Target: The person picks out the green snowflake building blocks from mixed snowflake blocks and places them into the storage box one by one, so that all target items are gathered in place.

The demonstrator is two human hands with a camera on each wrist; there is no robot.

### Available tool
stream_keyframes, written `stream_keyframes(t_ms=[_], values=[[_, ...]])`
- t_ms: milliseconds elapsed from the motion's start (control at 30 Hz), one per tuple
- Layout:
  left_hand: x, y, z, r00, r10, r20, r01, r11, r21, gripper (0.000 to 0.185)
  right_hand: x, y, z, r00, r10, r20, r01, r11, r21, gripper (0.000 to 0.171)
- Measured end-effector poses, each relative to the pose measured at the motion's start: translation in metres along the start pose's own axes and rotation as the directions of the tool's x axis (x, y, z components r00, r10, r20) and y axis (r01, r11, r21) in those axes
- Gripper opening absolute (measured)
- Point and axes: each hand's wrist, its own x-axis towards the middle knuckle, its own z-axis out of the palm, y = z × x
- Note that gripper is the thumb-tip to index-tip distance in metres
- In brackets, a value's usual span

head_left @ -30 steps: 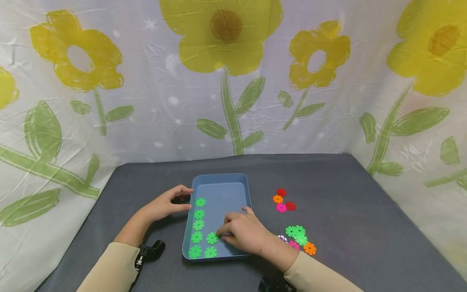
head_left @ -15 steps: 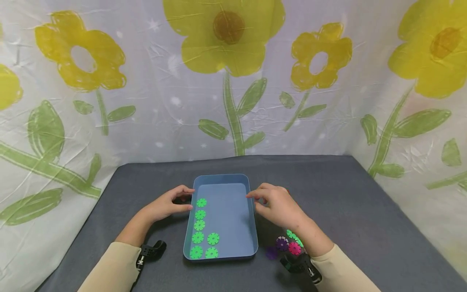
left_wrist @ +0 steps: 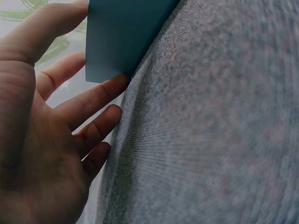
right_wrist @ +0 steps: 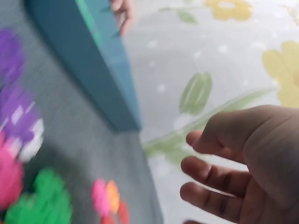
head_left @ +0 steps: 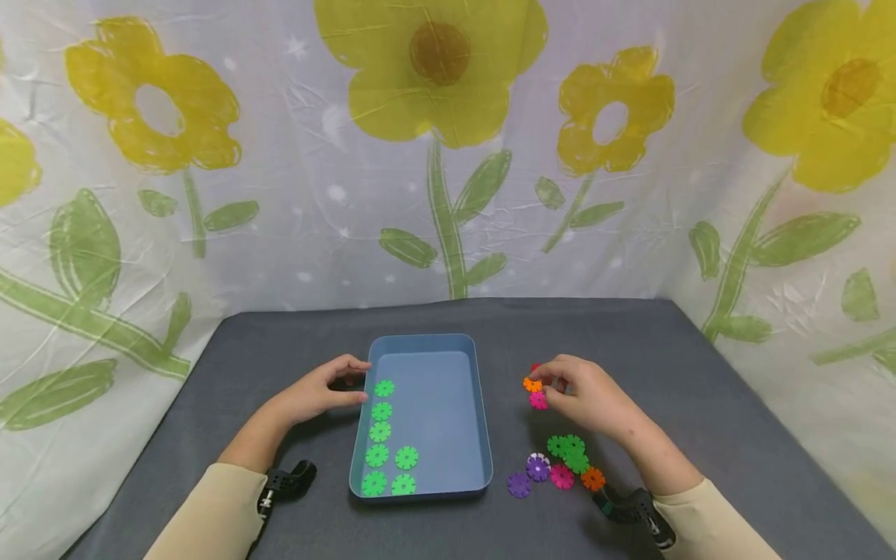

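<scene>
Seven green discs (head_left: 380, 432) lie in the blue tray (head_left: 437, 416), five in a column along its left wall and two in a shorter column beside the near ones. The tray sits on the grey bench (head_left: 630, 338). The left hand (head_left: 311, 395), fingers extended and spread, grips nothing and touches the tray's left side. Well right of the tray, the right hand (head_left: 591, 397), fingers loosely bent and holding nothing, is at an orange disc (head_left: 532, 384), with a pink disc (head_left: 538, 400) just below; whether the fingertips touch either cannot be told. A red disc (head_left: 535, 365) is partly hidden behind that hand. Nearer, other green discs (head_left: 567, 453) overlap, beside a magenta disc (head_left: 562, 476) and two purple discs (head_left: 519, 485). Yellow flowers (head_left: 441, 54) decorate the curtain (head_left: 315, 249) behind.
</scene>
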Motion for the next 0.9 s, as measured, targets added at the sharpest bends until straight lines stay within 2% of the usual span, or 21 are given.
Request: stream_keyframes(t_ms=[100,233,433,633,900], values=[[0.002,-0.001,0.001,1.0,0.0,0.0,0.0,1.0,0.0,0.051,-0.014,0.015,-0.004,0.999,-0.009,0.052,0.009,1.0,0.004,0.022],[0.002,-0.002,0.002,1.0,0.004,0.001,-0.004,1.0,-0.004,0.051,-0.034,0.033,-0.007,0.99,0.018,0.138,-0.022,0.999,0.03,0.023],[0.002,-0.005,0.001,1.0,0.02,0.001,-0.02,1.0,0.001,0.049,-0.056,0.046,-0.001,0.972,0.045,0.231,-0.054,0.998,0.03,0.025],[0.002,-0.003,0.001,1.0,0.027,-0.008,-0.027,1.0,0.004,0.048,-0.065,0.046,0.006,0.973,0.076,0.218,-0.062,0.996,-0.072,0.029],[0.0,0.002,0.002,1.0,0.023,-0.004,-0.023,1.0,0.01,0.047,-0.067,0.043,0.01,0.985,0.065,0.161,-0.039,0.986,-0.16,0.024]])
